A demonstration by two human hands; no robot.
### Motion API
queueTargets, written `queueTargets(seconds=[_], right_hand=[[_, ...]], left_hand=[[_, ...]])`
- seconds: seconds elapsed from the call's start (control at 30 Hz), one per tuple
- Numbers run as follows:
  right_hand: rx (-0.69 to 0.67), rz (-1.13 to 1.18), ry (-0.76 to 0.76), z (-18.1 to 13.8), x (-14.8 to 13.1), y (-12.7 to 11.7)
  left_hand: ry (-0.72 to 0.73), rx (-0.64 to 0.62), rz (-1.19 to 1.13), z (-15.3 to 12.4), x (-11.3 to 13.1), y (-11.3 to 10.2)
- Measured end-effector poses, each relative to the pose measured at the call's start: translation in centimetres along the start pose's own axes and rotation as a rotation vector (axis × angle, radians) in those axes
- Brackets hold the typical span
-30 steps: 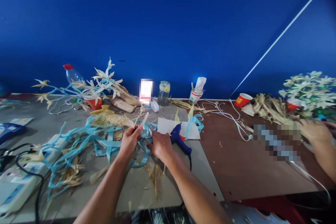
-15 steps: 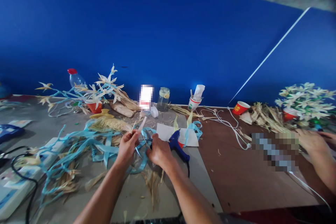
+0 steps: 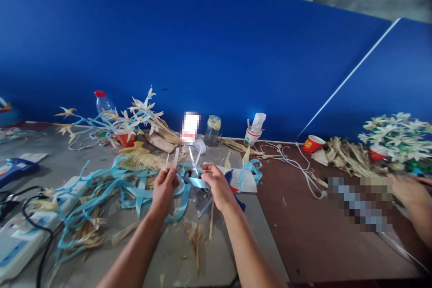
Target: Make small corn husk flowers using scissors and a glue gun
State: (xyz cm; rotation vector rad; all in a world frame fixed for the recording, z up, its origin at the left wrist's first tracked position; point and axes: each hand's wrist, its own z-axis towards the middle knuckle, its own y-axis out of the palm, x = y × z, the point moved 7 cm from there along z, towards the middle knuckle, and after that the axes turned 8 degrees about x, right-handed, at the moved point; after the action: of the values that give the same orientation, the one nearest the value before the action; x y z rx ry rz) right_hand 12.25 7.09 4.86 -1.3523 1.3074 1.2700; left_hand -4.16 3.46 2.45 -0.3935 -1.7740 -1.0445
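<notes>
My left hand (image 3: 164, 185) is closed in a pinch around narrow pale strips (image 3: 176, 158), which look like dried corn husk and stick up past the fingertips. To its right, the fingers of my right hand (image 3: 218, 184) are bent around the dark handles of a pair of scissors (image 3: 193, 162). Their blades point away from me, spread apart. Light blue ribbon (image 3: 182, 204) loops beneath and between both hands. A blue glue gun (image 3: 240, 202) lies partly hidden behind my right hand, beside a white sheet (image 3: 249, 184).
Blue-wrapped stems (image 3: 111, 184) and a white power strip (image 3: 32, 240) lie on the left. Husk flowers (image 3: 126, 119), a jar (image 3: 212, 130) and cups (image 3: 313, 144) line the blue partition. Another person's hand (image 3: 407, 191) is at the far right, near white cables (image 3: 305, 173).
My right hand has turned and its fingers are now at the scissors' handles, with the blades spread. My left hand keeps the pale strips. The view has shifted slightly.
</notes>
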Motion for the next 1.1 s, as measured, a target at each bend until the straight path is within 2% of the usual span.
queueTargets(seconds=[0.07,0.17,0.33,0.4,0.47,0.6,0.77,0.93,1.1], right_hand=[[0.039,0.051,-0.025,0.3,-0.1,-0.2],[0.128,-0.009,-0.18,0.7,-0.4,-0.7],[0.295,-0.48,-0.66,-1.0,-2.3,-0.3],[0.333,-0.608,-0.776,-1.8,-2.7,0.1],[0.333,-0.673,-0.822,-2.1,-2.6,0.4],[0.274,-0.724,-0.841,-1.7,-2.1,0.8],[0.245,-0.693,-0.787,-1.2,-1.7,0.9],[0.349,-0.489,-0.65,-0.7,-1.8,-0.5],[0.416,-0.401,-0.562,-0.2,-1.3,-1.5]], left_hand=[[-0.001,0.007,-0.034,0.1,0.0,-0.1],[0.03,0.013,-0.034,0.1,-0.1,-0.1],[0.181,0.039,0.059,-0.1,0.8,-0.3],[0.199,0.056,0.062,-0.2,1.2,-0.4],[0.179,0.046,0.045,-0.4,1.4,-0.3],[0.126,-0.024,0.063,-0.5,1.1,0.1],[0.167,-0.006,0.234,-0.5,0.6,-0.2],[0.243,-0.042,0.294,-0.9,0.8,0.3],[0.33,0.051,0.268,-1.1,2.2,-0.2]])
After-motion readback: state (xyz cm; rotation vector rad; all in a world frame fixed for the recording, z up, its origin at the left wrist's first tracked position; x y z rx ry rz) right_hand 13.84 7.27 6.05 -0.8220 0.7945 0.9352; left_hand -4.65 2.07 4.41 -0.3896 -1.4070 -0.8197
